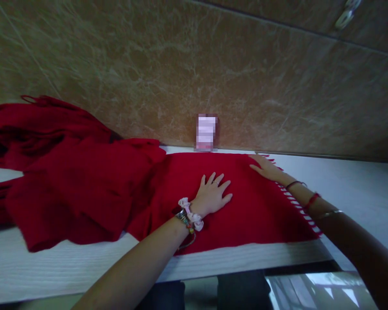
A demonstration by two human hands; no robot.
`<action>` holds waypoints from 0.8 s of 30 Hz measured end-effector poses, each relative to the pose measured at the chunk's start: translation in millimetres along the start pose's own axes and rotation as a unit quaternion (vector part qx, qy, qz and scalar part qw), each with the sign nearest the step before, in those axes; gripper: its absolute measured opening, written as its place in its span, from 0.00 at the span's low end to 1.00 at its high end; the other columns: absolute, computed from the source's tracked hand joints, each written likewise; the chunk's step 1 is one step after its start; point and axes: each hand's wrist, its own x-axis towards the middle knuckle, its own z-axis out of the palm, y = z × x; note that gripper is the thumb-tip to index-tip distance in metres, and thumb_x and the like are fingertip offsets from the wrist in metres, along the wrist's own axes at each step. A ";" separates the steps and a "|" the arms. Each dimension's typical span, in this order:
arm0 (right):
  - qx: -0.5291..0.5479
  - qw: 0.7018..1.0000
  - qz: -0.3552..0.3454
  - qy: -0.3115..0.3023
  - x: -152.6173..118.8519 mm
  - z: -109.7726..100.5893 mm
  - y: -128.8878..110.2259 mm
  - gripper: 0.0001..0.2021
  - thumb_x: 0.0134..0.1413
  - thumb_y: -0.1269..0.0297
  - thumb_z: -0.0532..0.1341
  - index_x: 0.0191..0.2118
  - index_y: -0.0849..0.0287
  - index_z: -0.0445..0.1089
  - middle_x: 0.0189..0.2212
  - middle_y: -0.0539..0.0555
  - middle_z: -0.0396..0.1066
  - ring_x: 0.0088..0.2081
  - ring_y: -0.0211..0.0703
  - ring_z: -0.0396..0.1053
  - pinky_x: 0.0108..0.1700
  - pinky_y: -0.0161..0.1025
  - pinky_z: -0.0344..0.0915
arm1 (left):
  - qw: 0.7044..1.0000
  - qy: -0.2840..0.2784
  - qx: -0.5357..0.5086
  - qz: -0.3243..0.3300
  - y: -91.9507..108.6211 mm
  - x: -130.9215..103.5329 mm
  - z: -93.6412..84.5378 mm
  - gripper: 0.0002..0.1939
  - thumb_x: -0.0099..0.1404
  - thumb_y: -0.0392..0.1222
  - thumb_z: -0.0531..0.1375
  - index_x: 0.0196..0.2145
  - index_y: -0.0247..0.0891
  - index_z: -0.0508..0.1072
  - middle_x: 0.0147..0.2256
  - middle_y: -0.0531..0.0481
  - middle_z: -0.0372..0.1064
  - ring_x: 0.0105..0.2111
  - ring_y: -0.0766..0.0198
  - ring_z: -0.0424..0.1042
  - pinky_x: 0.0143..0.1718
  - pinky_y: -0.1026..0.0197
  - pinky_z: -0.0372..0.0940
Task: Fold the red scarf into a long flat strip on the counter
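A red fringed scarf [245,215] lies spread on a white table, its right part flat and its left part bunched in loose folds. Palm down with fingers spread, my left hand [211,194] rests on the flat middle of the cloth. At the far right corner, close to the fringe, my right hand [267,167] touches the fabric with its fingers stretched out. Short red tassels line the slanted right edge, partly covered by my right forearm.
Behind the white table [368,185] rises a brown marbled tile wall [132,73]. A small blurred upright object [206,132], like a phone, leans against it. Below the table's front edge show dark trouser legs [242,290] and a shiny floor [317,292].
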 end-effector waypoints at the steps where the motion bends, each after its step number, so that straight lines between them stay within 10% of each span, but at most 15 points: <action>1: 0.012 0.999 -0.025 -0.018 -4.9 4.7 -6.8 0.24 0.61 0.61 0.49 0.60 0.64 0.58 0.59 0.62 0.60 0.61 0.47 0.55 0.62 0.46 0.51 | 1.000 0.008 0.001 -0.022 0.2 -0.1 0.9 0.29 0.67 0.58 0.46 0.61 0.45 0.58 0.64 0.44 0.46 0.63 0.43 0.44 0.59 0.33 0.43; 6: -0.013 0.998 0.041 -0.048 -22.4 6.0 -17.8 0.25 0.61 0.61 0.47 0.59 0.70 0.59 0.60 0.67 0.57 0.62 0.52 0.52 0.62 0.50 0.50 | 0.991 0.023 0.007 -0.128 0.2 0.0 4.8 0.38 0.60 0.68 0.46 0.61 0.45 0.57 0.64 0.39 0.43 0.62 0.27 0.39 0.53 0.25 0.42; 11: 0.010 1.000 -0.003 0.022 -33.8 -3.6 -60.0 0.25 0.62 0.59 0.47 0.61 0.64 0.57 0.61 0.64 0.55 0.64 0.53 0.47 0.62 0.55 0.48 | 0.993 0.014 0.015 -0.117 0.8 1.2 3.7 0.38 0.61 0.69 0.43 0.62 0.44 0.55 0.64 0.38 0.44 0.62 0.29 0.39 0.53 0.25 0.41; 16: 0.072 0.996 -0.045 -0.040 -52.1 1.9 -115.4 0.24 0.63 0.55 0.44 0.63 0.51 0.54 0.63 0.56 0.53 0.64 0.49 0.49 0.62 0.56 0.49 | 0.988 -0.006 0.000 -0.153 -8.2 -0.9 -7.4 0.38 0.63 0.67 0.36 0.62 0.44 0.55 0.65 0.42 0.44 0.63 0.37 0.40 0.57 0.30 0.41; 24: 0.028 0.998 0.045 -0.042 -66.8 3.1 -85.7 0.25 0.63 0.58 0.42 0.62 0.60 0.56 0.63 0.60 0.52 0.63 0.51 0.49 0.61 0.56 0.50 | 0.967 -0.024 0.024 -0.253 -35.1 -3.4 -12.1 0.35 0.64 0.64 0.38 0.64 0.50 0.50 0.66 0.48 0.38 0.64 0.40 0.36 0.57 0.27 0.37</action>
